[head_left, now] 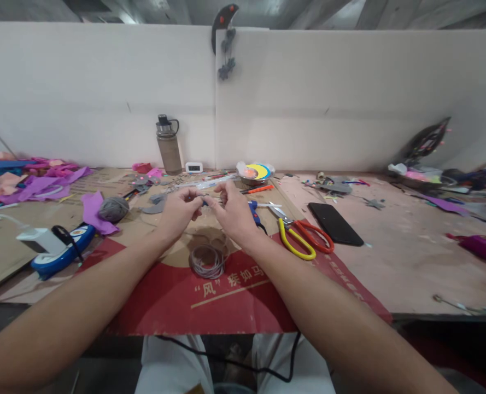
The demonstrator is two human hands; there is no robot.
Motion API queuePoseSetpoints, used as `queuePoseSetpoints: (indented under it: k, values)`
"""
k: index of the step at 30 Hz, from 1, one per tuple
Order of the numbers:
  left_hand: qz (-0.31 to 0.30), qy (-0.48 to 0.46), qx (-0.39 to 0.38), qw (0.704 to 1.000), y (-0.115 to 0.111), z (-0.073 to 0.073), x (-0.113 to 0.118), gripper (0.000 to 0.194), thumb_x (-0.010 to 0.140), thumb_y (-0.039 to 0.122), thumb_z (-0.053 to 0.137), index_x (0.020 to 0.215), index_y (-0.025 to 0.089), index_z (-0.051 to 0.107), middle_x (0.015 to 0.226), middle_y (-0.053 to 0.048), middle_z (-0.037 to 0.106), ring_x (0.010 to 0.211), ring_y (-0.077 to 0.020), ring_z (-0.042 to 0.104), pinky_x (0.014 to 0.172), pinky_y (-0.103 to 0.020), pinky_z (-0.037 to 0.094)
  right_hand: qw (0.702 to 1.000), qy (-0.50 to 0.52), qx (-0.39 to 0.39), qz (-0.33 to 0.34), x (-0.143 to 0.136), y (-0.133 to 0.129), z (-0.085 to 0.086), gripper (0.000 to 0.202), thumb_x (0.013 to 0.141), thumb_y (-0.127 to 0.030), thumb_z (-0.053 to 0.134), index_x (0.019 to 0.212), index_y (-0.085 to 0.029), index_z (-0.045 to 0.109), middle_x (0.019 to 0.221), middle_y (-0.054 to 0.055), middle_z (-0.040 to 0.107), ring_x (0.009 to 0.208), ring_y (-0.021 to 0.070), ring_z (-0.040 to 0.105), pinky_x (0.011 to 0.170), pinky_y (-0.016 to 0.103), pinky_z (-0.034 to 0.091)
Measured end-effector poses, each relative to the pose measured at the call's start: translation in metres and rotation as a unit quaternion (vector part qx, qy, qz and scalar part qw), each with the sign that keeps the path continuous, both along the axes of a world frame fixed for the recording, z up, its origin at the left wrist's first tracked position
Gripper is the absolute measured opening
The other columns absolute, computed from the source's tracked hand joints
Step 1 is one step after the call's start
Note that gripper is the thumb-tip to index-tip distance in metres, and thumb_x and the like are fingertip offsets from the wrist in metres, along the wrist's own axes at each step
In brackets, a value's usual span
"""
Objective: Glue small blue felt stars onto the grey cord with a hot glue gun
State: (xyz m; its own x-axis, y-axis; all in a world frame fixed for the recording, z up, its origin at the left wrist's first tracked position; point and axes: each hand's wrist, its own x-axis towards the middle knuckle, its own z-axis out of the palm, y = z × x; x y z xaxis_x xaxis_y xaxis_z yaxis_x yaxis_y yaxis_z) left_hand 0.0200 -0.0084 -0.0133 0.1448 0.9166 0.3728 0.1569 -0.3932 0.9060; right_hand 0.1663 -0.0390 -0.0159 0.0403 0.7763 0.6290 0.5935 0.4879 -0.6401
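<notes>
Above the middle of the table, my left hand (180,212) and my right hand (235,218) meet almost fingertip to fingertip. Both are closed in a pinch around something small and greyish, mostly hidden by the fingers; I cannot make out its kind. Below them a loose coil of thin grey cord (208,271) rests on the red and brown cardboard (164,306). Right beside my right hand lies a blue tool (252,207), partly covered by it. Scissors with one yellow and one red handle (285,239) lie further right. Grey felt scraps (157,205) are near my left hand.
A ball of grey yarn (113,209) and a blue power strip (64,257) with a white plug sit at left. A bottle (169,150) and small clock (194,167) stand by the partition. A black phone (335,223) lies right; a bowl (254,179) stands behind my hands.
</notes>
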Motion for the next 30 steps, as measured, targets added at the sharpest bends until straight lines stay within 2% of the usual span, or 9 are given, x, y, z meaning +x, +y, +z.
queuePoseSetpoints:
  k: [2,4,5,13,22,30]
  values:
    - [-0.005,-0.013,-0.003,1.000,0.0029,-0.0021,-0.0013,0.014,0.074,0.030,0.064,0.076,0.016,0.060,0.050,0.003,0.056,0.041,-0.0080,0.046,0.043,-0.021,0.037,1.000,0.002,0.013,0.007,-0.0004,0.0003,-0.0004,0.017,0.081,-0.026,0.056,0.096,-0.019,0.050,0.077,-0.001,0.053,0.067,0.0141,0.046,0.063,0.026,0.035]
    - [-0.011,-0.024,-0.009,1.000,0.0040,-0.0031,-0.0015,0.015,0.074,0.030,0.064,0.074,0.016,0.059,0.051,0.002,0.058,0.040,-0.0084,0.048,0.044,-0.021,0.039,1.000,-0.004,0.026,0.017,0.0001,0.0010,-0.0012,0.007,0.082,-0.020,0.052,0.088,-0.020,0.050,0.078,0.000,0.054,0.068,0.0141,0.047,0.065,0.027,0.036]
    - [-0.015,-0.028,-0.014,0.999,0.0037,-0.0030,-0.0011,0.015,0.073,0.030,0.065,0.074,0.016,0.058,0.051,0.001,0.058,0.041,-0.0087,0.049,0.044,-0.021,0.040,0.999,-0.004,0.030,0.020,0.0006,0.0015,-0.0018,0.001,0.083,-0.020,0.050,0.084,-0.020,0.050,0.078,0.000,0.055,0.069,0.0142,0.047,0.067,0.027,0.036]
    - [-0.042,-0.047,-0.039,0.997,-0.0021,-0.0011,0.0034,0.016,0.072,0.027,0.066,0.075,0.017,0.054,0.055,-0.001,0.062,0.046,-0.0118,0.058,0.051,-0.025,0.049,1.000,-0.004,0.023,0.001,0.0010,0.0042,-0.0053,0.012,0.088,-0.026,0.049,0.077,-0.020,0.049,0.078,0.001,0.057,0.072,0.0144,0.048,0.069,0.028,0.037]
    - [-0.025,-0.101,-0.068,0.992,-0.0003,-0.0003,0.0044,0.020,0.071,0.029,0.069,0.079,0.015,0.059,0.053,0.001,0.057,0.042,-0.0078,0.049,0.038,-0.019,0.032,1.000,-0.013,-0.016,-0.003,-0.0016,-0.0003,-0.0048,0.026,0.092,-0.033,0.044,0.076,-0.019,0.057,0.075,0.002,0.062,0.070,0.0148,0.053,0.067,0.028,0.036]
    - [-0.030,-0.139,-0.099,0.985,-0.0057,0.0055,0.0071,0.025,0.065,0.031,0.074,0.076,0.014,0.059,0.063,0.001,0.057,0.048,-0.0067,0.051,0.039,-0.018,0.029,0.997,0.040,-0.061,0.030,-0.0040,0.0021,-0.0100,0.031,0.091,-0.037,0.046,0.072,-0.019,0.062,0.067,0.000,0.062,0.063,0.0130,0.053,0.063,0.026,0.036]
